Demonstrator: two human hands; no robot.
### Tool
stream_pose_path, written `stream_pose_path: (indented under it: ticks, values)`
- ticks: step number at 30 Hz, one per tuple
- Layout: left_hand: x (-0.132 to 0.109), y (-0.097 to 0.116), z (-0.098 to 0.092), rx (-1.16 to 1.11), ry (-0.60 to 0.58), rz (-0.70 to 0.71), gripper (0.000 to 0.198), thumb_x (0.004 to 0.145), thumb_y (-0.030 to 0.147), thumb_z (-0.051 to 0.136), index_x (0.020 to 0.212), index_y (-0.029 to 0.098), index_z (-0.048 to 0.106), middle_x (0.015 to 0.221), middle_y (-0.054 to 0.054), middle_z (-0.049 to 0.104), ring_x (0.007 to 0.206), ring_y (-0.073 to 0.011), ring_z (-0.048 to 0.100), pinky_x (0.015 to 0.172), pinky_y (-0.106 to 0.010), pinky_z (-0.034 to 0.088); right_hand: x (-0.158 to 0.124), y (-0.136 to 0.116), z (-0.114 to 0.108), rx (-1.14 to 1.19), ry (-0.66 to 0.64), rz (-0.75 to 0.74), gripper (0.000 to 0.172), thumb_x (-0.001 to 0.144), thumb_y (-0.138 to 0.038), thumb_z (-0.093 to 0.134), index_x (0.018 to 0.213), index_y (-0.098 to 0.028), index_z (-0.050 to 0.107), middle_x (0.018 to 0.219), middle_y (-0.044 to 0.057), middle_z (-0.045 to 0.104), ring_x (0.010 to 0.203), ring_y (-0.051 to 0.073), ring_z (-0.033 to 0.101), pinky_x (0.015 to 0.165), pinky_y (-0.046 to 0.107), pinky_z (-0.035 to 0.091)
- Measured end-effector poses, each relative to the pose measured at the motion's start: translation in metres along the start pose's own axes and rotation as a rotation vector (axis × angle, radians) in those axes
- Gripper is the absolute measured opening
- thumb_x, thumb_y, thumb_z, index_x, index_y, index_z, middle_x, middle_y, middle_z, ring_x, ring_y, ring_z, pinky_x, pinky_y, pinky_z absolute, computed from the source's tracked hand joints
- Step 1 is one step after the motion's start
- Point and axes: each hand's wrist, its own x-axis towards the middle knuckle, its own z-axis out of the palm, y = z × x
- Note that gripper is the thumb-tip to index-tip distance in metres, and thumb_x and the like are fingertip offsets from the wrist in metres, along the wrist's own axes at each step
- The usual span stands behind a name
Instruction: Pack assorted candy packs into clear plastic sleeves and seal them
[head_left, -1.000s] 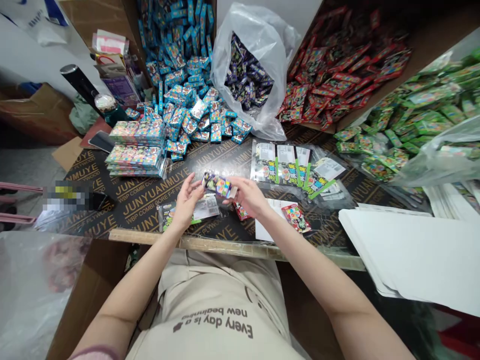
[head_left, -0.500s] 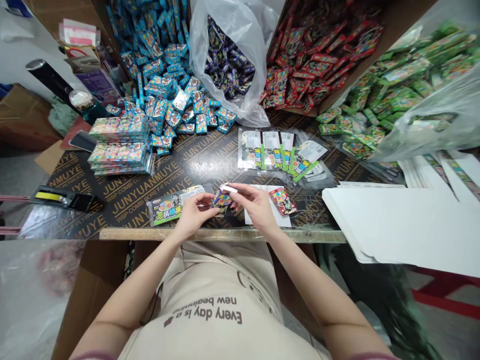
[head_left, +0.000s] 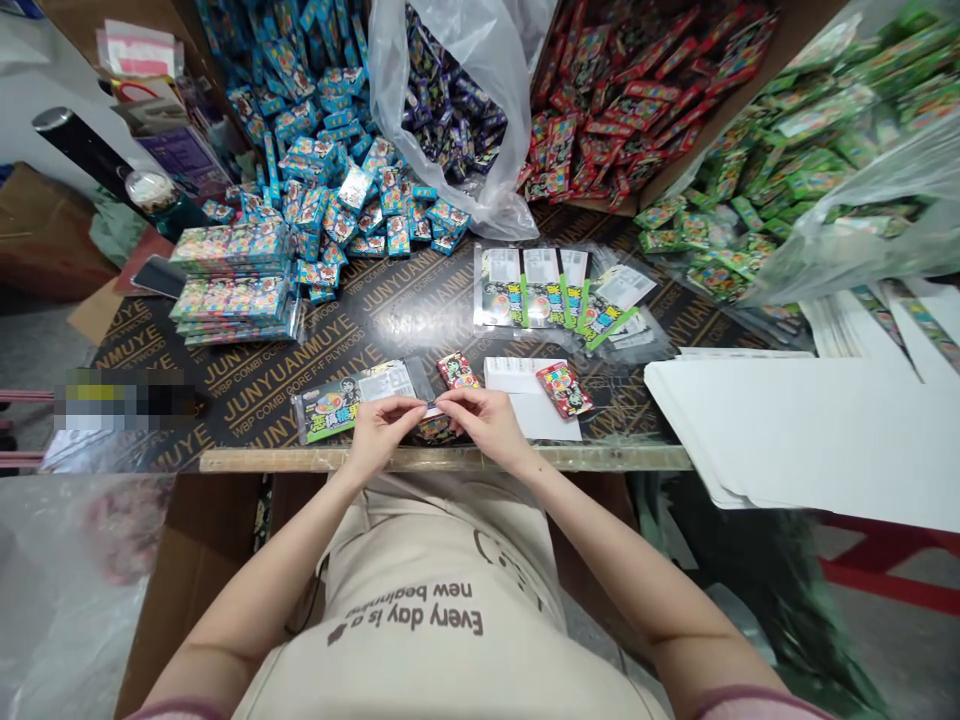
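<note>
Just above the table's near edge, my left hand (head_left: 386,425) and my right hand (head_left: 486,420) meet in a pinch. Both grip the upper edge of a small purple candy box (head_left: 436,430), partly hidden by the fingers. Under my left fingers lies a clear printed pouch (head_left: 330,405) with a green band. A red candy box (head_left: 459,371) rests just beyond my right fingers. To the right, a second red candy box (head_left: 564,389) lies partly over a white card (head_left: 536,412).
Blue boxes (head_left: 322,160), a plastic bag (head_left: 517,150) of purple ones, red boxes (head_left: 600,130) and green packets (head_left: 810,170) are heaped behind. Stacked filled packs (head_left: 232,290) stand left. Printed pouches (head_left: 502,290) overlap mid-table. White card sheets (head_left: 795,430) overhang the right edge.
My hands have drawn closer together and tilted the purple candy box, so less of its face shows. The red candy box beyond my right fingers has come into view.
</note>
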Motion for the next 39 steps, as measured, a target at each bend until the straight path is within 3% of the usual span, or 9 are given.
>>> stream_pose_path:
  ticks: [9,14,17,23,27,30,33,36,39]
  values:
    - [0.001,0.008,0.001,0.541,-0.124,0.734,0.012,0.09,0.016,0.056,0.092,0.014,0.068,0.081,-0.008,0.074,0.07,-0.0142,0.07,0.065,-0.023,0.057,-0.009,0.026,-0.016,-0.4,0.004,-0.598,0.014,0.093,-0.022,0.054,0.094,-0.021,0.068,0.089,0.007,0.074,0.083,0.019,0.069,0.077,0.036,0.057]
    - [-0.005,0.001,-0.004,0.581,-0.191,0.903,0.014,0.09,0.014,0.055,0.1,0.015,0.065,0.091,-0.01,0.073,0.086,-0.0162,0.071,0.076,-0.027,0.059,-0.018,0.038,-0.019,-0.366,-0.123,-0.66,0.018,0.094,-0.021,0.053,0.108,-0.019,0.064,0.104,0.011,0.073,0.096,0.019,0.069,0.082,0.035,0.058]
    - [0.0,0.0,-0.008,0.602,-0.198,0.844,0.022,0.089,0.02,0.059,0.11,0.015,0.063,0.1,-0.013,0.072,0.094,-0.0191,0.069,0.083,-0.032,0.059,-0.011,0.034,-0.015,-0.301,-0.096,-0.483,0.016,0.094,-0.026,0.054,0.102,-0.021,0.066,0.095,0.007,0.074,0.086,0.018,0.07,0.079,0.032,0.057]
    - [0.014,0.014,-0.012,0.868,-0.294,0.653,0.087,0.066,0.053,0.077,0.137,0.014,0.046,0.135,-0.021,0.054,0.127,-0.037,0.05,0.109,-0.057,0.036,0.016,0.01,-0.011,0.065,0.081,-0.09,0.024,0.082,-0.043,0.067,0.081,-0.019,0.065,0.076,0.001,0.068,0.069,0.015,0.064,0.066,0.029,0.054]
    - [0.013,0.018,-0.009,0.818,-0.194,0.604,0.075,0.062,0.044,0.077,0.127,0.014,0.053,0.114,-0.015,0.063,0.107,-0.0304,0.06,0.105,-0.05,0.041,0.015,0.001,-0.012,0.16,0.043,0.004,0.033,0.08,-0.052,0.067,0.091,-0.021,0.067,0.079,0.001,0.068,0.068,0.015,0.062,0.062,0.028,0.053]
    - [0.014,0.017,-0.006,0.733,0.051,0.536,0.07,0.06,0.041,0.079,0.121,0.016,0.056,0.11,-0.012,0.063,0.104,-0.0288,0.059,0.1,-0.047,0.045,0.009,0.001,-0.008,0.27,0.034,0.029,0.049,0.081,-0.056,0.064,0.12,-0.026,0.058,0.095,0.003,0.069,0.079,0.017,0.065,0.067,0.03,0.056]
    - [0.016,0.017,-0.002,0.625,0.193,0.438,0.072,0.061,0.045,0.082,0.122,0.016,0.057,0.111,-0.013,0.062,0.106,-0.0275,0.059,0.095,-0.044,0.049,0.005,-0.001,-0.004,0.27,0.096,0.008,0.051,0.076,-0.05,0.072,0.119,-0.026,0.057,0.1,0.004,0.069,0.091,0.019,0.065,0.079,0.033,0.056]
    - [0.017,0.022,-0.003,0.48,0.137,0.319,0.07,0.058,0.049,0.085,0.115,0.017,0.062,0.114,-0.013,0.063,0.108,-0.0275,0.06,0.095,-0.044,0.048,0.006,-0.008,-0.012,0.108,0.131,-0.062,0.03,0.083,-0.041,0.066,0.107,-0.023,0.064,0.106,0.006,0.068,0.098,0.02,0.063,0.09,0.037,0.051]
    - [0.018,0.028,-0.008,0.258,-0.046,0.037,0.058,0.058,0.047,0.085,0.104,0.016,0.068,0.098,-0.01,0.07,0.094,-0.0253,0.066,0.085,-0.04,0.053,0.01,-0.019,-0.028,-0.089,-0.184,-0.156,0.02,0.091,-0.034,0.056,0.099,-0.022,0.069,0.1,0.006,0.07,0.096,0.02,0.063,0.09,0.038,0.049]
